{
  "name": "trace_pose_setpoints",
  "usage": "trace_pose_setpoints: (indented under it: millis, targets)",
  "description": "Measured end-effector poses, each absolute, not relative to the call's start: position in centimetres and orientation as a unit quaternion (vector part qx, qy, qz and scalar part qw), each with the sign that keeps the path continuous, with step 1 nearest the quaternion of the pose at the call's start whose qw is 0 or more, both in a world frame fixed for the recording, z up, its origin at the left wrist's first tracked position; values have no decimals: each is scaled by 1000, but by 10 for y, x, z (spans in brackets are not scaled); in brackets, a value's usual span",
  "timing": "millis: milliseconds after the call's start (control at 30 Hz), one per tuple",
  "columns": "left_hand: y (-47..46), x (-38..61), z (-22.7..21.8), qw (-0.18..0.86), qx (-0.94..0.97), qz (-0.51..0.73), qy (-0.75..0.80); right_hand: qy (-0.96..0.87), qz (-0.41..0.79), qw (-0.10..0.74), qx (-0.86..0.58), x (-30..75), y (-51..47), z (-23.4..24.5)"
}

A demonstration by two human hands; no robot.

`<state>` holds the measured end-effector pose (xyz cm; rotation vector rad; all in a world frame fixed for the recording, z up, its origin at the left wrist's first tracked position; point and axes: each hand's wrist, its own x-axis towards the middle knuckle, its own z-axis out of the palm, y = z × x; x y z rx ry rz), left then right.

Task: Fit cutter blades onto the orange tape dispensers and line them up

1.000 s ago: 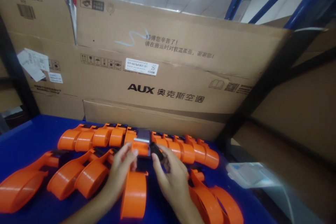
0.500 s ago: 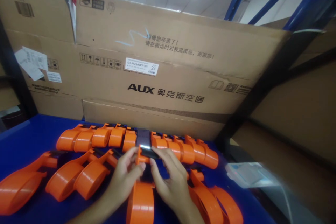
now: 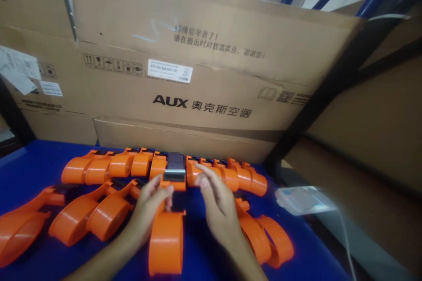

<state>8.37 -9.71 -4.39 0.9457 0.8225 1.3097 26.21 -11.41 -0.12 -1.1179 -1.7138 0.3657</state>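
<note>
My left hand [image 3: 149, 207] is closed on an orange plastic tape dispenser [image 3: 165, 246]. Its wide ring hangs down toward me, and its head, with a black plate and a shiny metal strip, points away. The thumb presses the near side of the head; other fingers are partly hidden behind it. My right hand [image 3: 219, 208] is held apart to the right of the dispenser, with thumb and index finger stretched out and nothing visible between them. Beyond my fingers, a row of similar orange dispensers [image 3: 120, 164] lies on the blue surface [image 3: 29, 162].
More dispensers [image 3: 110, 217] lie nearer on the left, and others [image 3: 275, 241] on the right. A large cardboard box [image 3: 198, 74] stands behind as a wall. A clear plastic case [image 3: 305, 199] with a cable sits at the right edge, beside a dark rack post [image 3: 296, 140].
My right hand has let go of the dispenser's head and moved off to the right. The dispenser's head is tilted, showing its black plate. The camera view has shifted slightly.
</note>
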Motion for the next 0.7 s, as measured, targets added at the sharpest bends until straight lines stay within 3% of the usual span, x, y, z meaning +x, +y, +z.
trace_pose_setpoints:
  millis: [67,200,300,700]
  targets:
    - [-95,81,-43,610,386,586,368,-705,132,473,-511,267,-114,2]
    - [-94,80,-40,606,383,590,372,-805,67,223,-546,272,-119,2]
    - [-100,82,-38,618,384,582,364,-848,58,114,-514,270,-127,-1]
    - [-111,84,-27,634,369,578,358,-804,13,34,-594,276,-136,-3]
